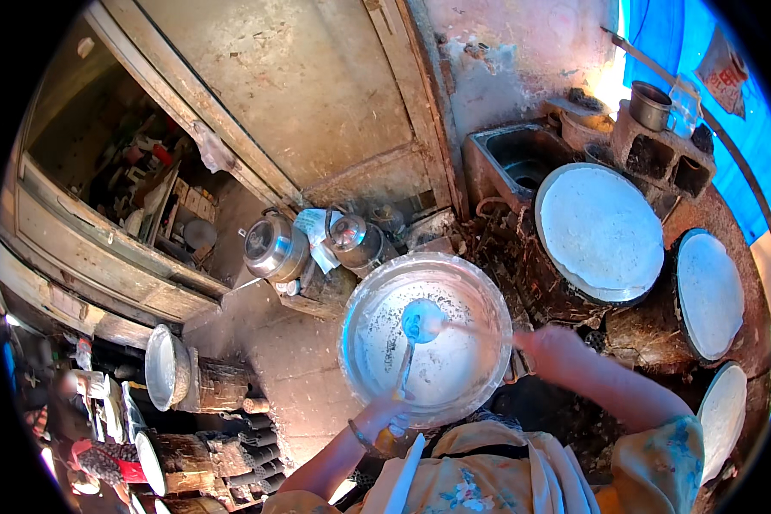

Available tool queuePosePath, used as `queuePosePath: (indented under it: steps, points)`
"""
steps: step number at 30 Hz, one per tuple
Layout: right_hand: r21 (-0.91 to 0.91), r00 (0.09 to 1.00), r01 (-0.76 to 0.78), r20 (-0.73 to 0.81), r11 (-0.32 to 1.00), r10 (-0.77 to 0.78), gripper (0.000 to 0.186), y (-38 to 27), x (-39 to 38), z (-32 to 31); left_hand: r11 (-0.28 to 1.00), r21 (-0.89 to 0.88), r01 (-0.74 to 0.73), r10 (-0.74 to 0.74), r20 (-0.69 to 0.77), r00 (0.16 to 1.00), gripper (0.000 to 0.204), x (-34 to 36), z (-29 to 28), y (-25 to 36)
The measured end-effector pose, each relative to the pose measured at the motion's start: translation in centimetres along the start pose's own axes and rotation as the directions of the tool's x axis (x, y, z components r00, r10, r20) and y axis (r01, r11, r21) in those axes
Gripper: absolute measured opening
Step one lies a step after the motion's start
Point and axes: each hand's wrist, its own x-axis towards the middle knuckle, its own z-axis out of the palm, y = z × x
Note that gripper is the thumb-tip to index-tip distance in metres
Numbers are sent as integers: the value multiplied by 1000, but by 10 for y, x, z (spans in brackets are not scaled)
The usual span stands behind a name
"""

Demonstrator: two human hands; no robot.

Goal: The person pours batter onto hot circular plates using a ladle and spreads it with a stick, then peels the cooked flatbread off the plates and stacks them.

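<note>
A large round metal basin (499,295), its inside streaked with white residue, is in front of me. My left hand (387,417) is closed around the handle of a ladle (405,367) near the basin's near-left rim. The ladle's round bowl, pale blue-white, is over the middle of the basin. From the right, my right hand (546,348) grips a thin-handled tool (475,329), blurred by motion. This tool's pale far end meets or overlaps the ladle bowl; its exact kind is not clear.
Two metal kettles (276,247) (361,242) stand on a low support beyond the basin. Right of it are round white-topped drums (600,231) (709,293) and a grimy sink (516,154). A metal pot (164,368) sits at left, above dark cylindrical briquettes (261,454). Behind is a wooden door (283,86).
</note>
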Motion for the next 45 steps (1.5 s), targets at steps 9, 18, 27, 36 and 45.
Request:
queuePosePath:
  steps: [9,18,27,36,45]
  points:
    - [37,997,1,76,999,-4,26,-12,4,7,998,62,-19,25,-107,994,25,18,4,-4]
    - [167,987,-131,119,977,112,16,-6,2,35,941,329,-79,149,-193,970,32,56,-10,-14]
    - [61,916,-393,111,918,385,15,11,16,116,529,847,49,336,-263,904,38,169,-60,-65]
    - [-217,846,-365,329,905,420,20,-31,67,160,956,35,292,-291,-19,956,14,257,-49,-137]
    - [-53,894,-348,284,936,348,27,-3,-9,122,639,-596,486,-113,552,826,4,191,-7,-107]
